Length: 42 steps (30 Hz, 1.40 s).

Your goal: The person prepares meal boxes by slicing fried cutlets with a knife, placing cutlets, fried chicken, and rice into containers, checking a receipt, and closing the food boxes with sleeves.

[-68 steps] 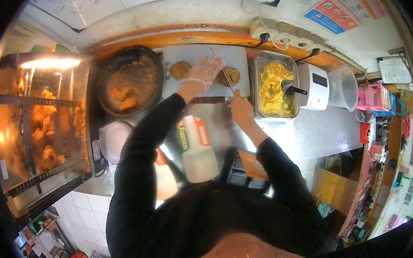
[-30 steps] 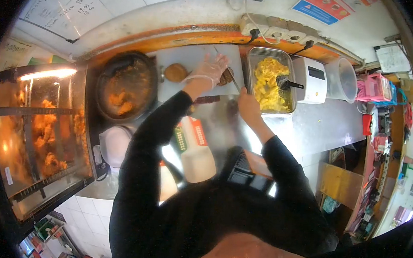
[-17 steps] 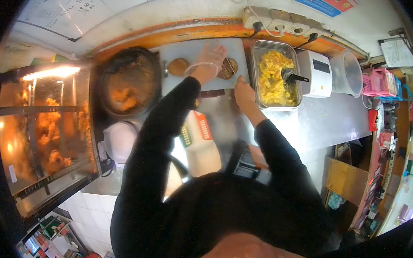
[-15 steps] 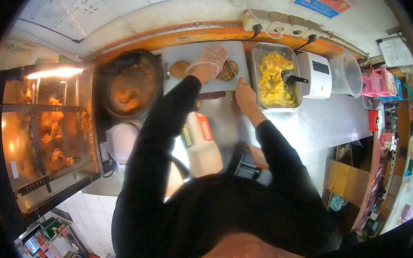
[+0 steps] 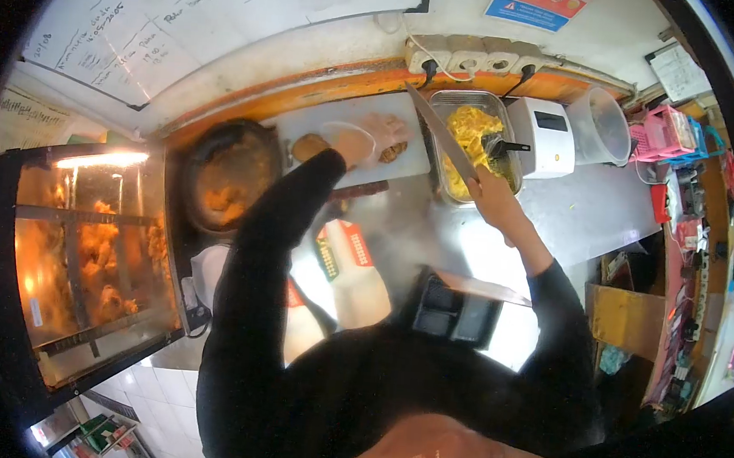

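In my right hand [image 5: 496, 202] is a long knife [image 5: 443, 134], its blade raised and slanting up to the left, partly over the metal tray of yellow food [image 5: 469, 134]. My left hand [image 5: 380, 134], in a clear plastic glove, is on the white cutting board [image 5: 285, 121]. Its fingers curl over a brown patty [image 5: 394, 152], whose lower edge shows beneath them. Another brown patty [image 5: 309, 147] lies on the board left of that wrist. A black-handled utensil [image 5: 509, 145] rests in the tray of yellow food.
A dark pan [image 5: 228, 172] and a lit glass cabinet of fried food [image 5: 93, 252] stand left. Right of the tray are a white scale [image 5: 542, 137] and a clear tub [image 5: 600, 126]. Nearer my body are a paper box [image 5: 353, 279] and a black divided tray [image 5: 456, 312].
My right hand has lifted the knife off the patty and swung it up and right, over the tray. My left hand has moved from beside the blade onto the right patty.
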Each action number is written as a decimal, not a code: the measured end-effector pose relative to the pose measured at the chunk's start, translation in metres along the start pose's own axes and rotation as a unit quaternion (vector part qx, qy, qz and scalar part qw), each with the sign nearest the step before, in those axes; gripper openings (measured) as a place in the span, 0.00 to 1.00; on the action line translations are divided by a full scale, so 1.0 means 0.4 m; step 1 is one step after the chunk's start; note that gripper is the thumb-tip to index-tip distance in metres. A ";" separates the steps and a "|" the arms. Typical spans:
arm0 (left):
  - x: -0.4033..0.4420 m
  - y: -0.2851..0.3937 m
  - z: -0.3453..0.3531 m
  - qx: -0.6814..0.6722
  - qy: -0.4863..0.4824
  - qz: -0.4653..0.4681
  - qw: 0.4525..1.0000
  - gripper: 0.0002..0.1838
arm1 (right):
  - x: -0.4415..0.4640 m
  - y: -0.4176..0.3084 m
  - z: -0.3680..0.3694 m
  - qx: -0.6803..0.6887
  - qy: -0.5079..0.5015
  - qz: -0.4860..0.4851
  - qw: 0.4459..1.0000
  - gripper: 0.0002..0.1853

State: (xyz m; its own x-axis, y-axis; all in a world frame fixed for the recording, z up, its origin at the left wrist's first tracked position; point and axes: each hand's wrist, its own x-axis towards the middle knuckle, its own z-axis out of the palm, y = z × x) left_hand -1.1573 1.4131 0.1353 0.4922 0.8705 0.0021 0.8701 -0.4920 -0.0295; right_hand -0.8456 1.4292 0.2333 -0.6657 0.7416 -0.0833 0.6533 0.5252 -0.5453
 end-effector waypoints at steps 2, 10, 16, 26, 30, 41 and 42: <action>0.036 0.002 -0.012 -0.059 -0.082 -0.012 0.995 0.41 | -0.048 0.000 -0.035 0.000 -0.001 0.017 1.000 0.12; 0.085 0.008 0.006 -0.121 -0.086 -0.056 0.987 0.34 | -0.187 0.010 -0.050 -0.034 -0.019 0.136 0.990 0.14; 0.100 -0.014 0.088 -0.198 -0.068 -0.150 0.966 0.24 | -0.208 0.033 -0.037 -0.030 0.007 0.169 0.985 0.12; -0.185 0.244 -0.224 -0.508 -0.347 -0.071 0.785 0.20 | -0.192 0.044 -0.085 -0.010 0.036 0.127 0.991 0.12; -0.338 0.471 -0.138 -0.464 -0.390 -0.092 0.790 0.28 | -0.167 0.031 -0.061 0.012 0.032 0.100 0.994 0.12; -0.333 0.161 -0.155 -0.251 -0.028 -0.382 0.889 0.21 | -0.149 -0.035 -0.063 0.029 0.003 0.079 0.996 0.13; -0.334 0.095 -0.126 -0.179 -0.007 -0.426 0.887 0.23 | -0.147 -0.030 -0.061 0.024 0.007 0.074 0.997 0.13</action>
State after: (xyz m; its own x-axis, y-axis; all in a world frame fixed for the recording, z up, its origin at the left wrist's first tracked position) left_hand -1.1887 1.2772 0.1841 -0.3461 0.9274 -0.1419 0.8792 0.3734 0.2961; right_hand -0.8054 1.3894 0.2649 -0.5576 0.8156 -0.1544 0.7263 0.3893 -0.5665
